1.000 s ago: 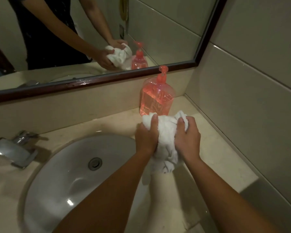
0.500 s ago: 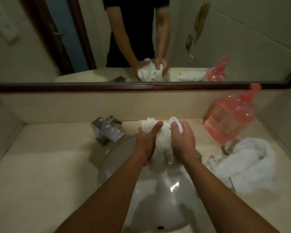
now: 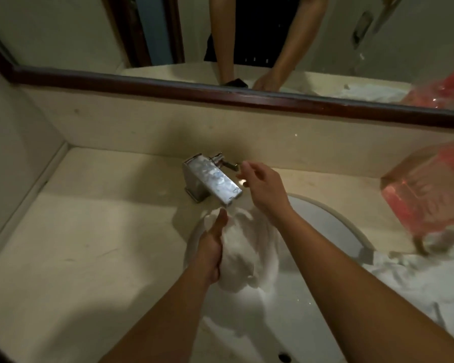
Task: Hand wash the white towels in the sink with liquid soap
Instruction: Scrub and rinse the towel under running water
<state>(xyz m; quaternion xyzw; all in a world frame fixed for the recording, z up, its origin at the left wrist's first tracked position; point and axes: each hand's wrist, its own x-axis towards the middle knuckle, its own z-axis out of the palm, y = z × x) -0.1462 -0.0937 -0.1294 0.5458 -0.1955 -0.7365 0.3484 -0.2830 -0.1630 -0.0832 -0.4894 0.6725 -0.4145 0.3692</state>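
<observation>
White towel bunched mid-frame over sink, under faucet | left hand curled round its left side | right hand fingers apart beside lever, contact unclear | step: probably wetting or rinsing | next: work lever, keep towel steady under spout

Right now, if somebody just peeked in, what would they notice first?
Probably the white towel bunched in the left hand, right under the shiny faucet and over the sink. The right hand reaches, open, toward the faucet's handle. At the far right a pink soap bottle stands on the counter, with another white towel lying in front of it.
</observation>
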